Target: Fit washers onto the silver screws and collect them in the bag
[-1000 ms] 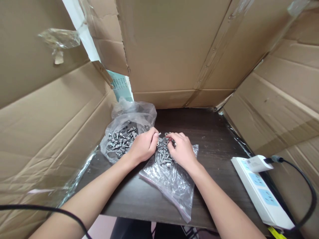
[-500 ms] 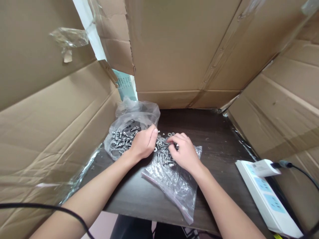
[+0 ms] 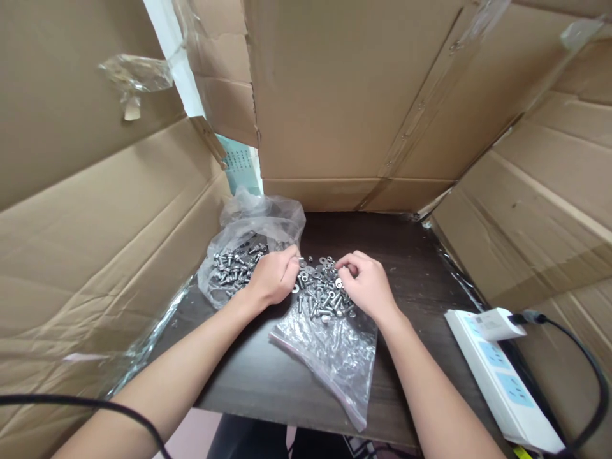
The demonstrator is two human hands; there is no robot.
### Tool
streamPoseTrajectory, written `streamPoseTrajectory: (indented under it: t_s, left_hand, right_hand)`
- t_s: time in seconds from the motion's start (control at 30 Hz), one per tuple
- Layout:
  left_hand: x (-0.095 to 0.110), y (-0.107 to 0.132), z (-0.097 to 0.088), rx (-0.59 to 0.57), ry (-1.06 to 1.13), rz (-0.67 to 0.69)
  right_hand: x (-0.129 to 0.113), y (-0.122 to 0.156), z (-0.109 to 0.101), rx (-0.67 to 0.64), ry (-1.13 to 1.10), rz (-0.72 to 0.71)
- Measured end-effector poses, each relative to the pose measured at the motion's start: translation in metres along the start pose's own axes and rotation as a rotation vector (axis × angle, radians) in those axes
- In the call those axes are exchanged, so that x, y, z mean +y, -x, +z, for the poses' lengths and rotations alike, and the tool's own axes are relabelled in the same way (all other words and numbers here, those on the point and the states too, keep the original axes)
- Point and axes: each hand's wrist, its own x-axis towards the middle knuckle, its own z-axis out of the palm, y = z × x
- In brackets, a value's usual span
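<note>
My left hand (image 3: 275, 275) is closed beside the pile, thumb on top, and a small metal bolt (image 3: 301, 260) pokes out past the fingertips. Bolts and washers (image 3: 319, 287) lie loose on a flat clear zip bag (image 3: 329, 357) between my hands. At the right edge of this pile, my right hand (image 3: 366, 280) has thumb and fingers pinched together; whatever is between them is hidden. Behind my left hand, an opened clear plastic bag (image 3: 255, 223) holds many bolts with parts fitted on them (image 3: 234, 264).
Cardboard walls (image 3: 335, 95) surround the dark tabletop (image 3: 382, 233) on the left, back and right. A white power strip (image 3: 507, 382) with a plugged-in adapter (image 3: 500, 324) sits at the right. A black cable (image 3: 86, 399) crosses my left forearm.
My right hand has shifted slightly right and off the pile, uncovering more bolts and washers. My left hand stays nearly in place with the bolt. The view has tilted a little.
</note>
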Motion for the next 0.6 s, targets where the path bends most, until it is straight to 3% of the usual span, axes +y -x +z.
streamPoseTrajectory:
  t_s: [0.1, 0.2, 0.3, 0.43, 0.6]
  left_hand:
    - [0.0, 0.0, -0.001, 0.095, 0.009, -0.005]
    - [-0.002, 0.0, -0.002, 0.22, 0.041, 0.023]
    - [-0.005, -0.001, -0.001, 0.314, 0.067, 0.066]
    - [-0.006, -0.004, 0.001, 0.4, 0.089, 0.156]
    - [-0.005, -0.005, 0.002, 0.46, 0.125, 0.222]
  right_hand:
    - [0.002, 0.001, 0.003, 0.021, 0.029, -0.03]
    - [-0.008, 0.006, 0.009, 0.008, -0.038, -0.207]
    - [-0.028, 0.009, 0.016, -0.117, -0.061, -0.278]
    - [-0.057, 0.002, 0.026, -0.363, 0.219, -0.22]
    - [-0.074, -0.022, 0.038, -0.451, 0.366, -0.11]
